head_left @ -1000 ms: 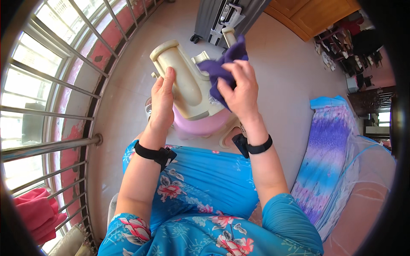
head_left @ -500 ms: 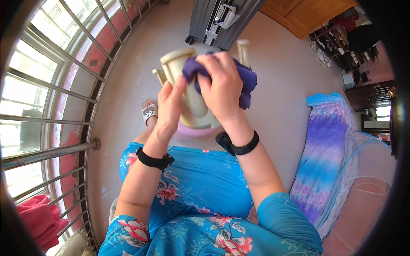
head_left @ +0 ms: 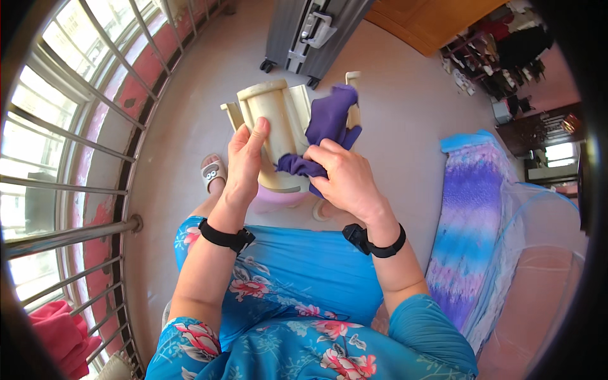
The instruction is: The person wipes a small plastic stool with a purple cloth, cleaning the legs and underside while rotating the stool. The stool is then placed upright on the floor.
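Observation:
A cream plastic stool, apparently upturned with its legs pointing up and away, is in front of my knees, with a lilac part at its near end. My left hand is closed round the side of its nearest leg, thumb flat on the outer face and the other fingers partly hidden behind. A purple cloth is bunched in my right hand, whose fingers pinch it just right of that leg. One end of the cloth touches the leg low down, while the rest drapes up over the stool's right side.
Ahead stands a grey suitcase on wheels, beside a wooden cabinet. Metal railings line the windows at left, with a pink cloth by them. To the right lies a purple-and-blue bedcover next to white netting.
My right hand has moved down and to the right with the purple cloth, baring the upper part of the leg. The left hand keeps its hold.

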Demonstrator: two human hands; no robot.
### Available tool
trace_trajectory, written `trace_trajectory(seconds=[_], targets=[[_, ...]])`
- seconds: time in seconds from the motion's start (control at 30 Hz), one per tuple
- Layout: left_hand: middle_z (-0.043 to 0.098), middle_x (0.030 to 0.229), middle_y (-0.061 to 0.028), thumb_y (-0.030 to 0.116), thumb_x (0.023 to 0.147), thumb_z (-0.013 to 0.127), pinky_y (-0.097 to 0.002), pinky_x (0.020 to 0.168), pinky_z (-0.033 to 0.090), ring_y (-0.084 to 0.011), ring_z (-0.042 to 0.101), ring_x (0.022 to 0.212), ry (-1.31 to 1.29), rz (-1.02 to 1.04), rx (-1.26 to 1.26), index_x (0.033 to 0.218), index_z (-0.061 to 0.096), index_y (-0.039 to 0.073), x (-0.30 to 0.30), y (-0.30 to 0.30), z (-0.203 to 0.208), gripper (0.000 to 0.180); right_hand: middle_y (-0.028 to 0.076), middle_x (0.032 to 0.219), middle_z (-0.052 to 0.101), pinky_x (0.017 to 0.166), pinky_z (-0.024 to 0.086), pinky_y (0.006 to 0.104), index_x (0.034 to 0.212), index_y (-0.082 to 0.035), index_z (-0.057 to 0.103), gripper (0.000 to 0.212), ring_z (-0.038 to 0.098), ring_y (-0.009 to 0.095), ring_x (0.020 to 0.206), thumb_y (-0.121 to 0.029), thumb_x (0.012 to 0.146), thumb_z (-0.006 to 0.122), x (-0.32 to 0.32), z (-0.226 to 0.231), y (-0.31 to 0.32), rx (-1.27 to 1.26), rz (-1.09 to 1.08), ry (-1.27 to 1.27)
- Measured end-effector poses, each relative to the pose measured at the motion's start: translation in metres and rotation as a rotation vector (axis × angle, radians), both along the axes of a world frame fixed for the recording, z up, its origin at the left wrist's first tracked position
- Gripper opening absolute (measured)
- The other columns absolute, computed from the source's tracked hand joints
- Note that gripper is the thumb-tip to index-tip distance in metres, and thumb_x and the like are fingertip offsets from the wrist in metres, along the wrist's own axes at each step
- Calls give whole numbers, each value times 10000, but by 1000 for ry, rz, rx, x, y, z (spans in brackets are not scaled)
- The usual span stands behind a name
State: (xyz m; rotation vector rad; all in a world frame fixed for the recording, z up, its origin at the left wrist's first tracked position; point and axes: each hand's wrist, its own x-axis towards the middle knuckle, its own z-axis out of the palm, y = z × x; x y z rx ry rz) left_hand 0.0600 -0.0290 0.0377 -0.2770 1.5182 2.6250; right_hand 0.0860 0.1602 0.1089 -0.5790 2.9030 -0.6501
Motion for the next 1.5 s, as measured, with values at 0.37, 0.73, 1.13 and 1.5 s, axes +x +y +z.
trace_trajectory(seconds=[0.37, 0.73, 1.13, 1.5], targets=[[687, 1126, -40, 384, 1089, 460, -294, 903, 496, -138, 639, 1012, -174, -22, 217, 1261, 626, 63, 14, -9, -11, 400, 180, 1207, 567, 960, 472, 454, 1254, -97, 611, 390, 572, 387, 1087, -188, 888, 713, 35, 6, -37, -212, -28, 327], [658, 1174, -29, 308, 1106, 426, -301, 919, 475, -120, 593, 1069, -182, -14, 147, 1293, 603, 53, 6, -15, -17, 362, 167, 1029, 556, 820, 493, 492, 1119, -117, 598, 281, 587, 420, 987, -89, 863, 711, -38, -21, -92, -206, 0, 421], [683, 1088, -57, 314, 1097, 446, -302, 881, 465, -136, 613, 969, -174, -33, 218, 1227, 634, 31, 7, -9, -15, 364, 81, 954, 589, 786, 518, 447, 1070, -129, 621, 290, 619, 324, 950, -33, 798, 652, 49, -9, -35, 35, 47, 198], [688, 1016, -2, 327, 1098, 471, -253, 814, 463, -82, 586, 902, -201, -16, 56, 1167, 675, 58, 11, -8, -17, 345, 137, 979, 633, 750, 512, 493, 1101, -108, 587, 187, 636, 400, 933, -140, 926, 647, -39, -7, -76, -246, -123, 407]])
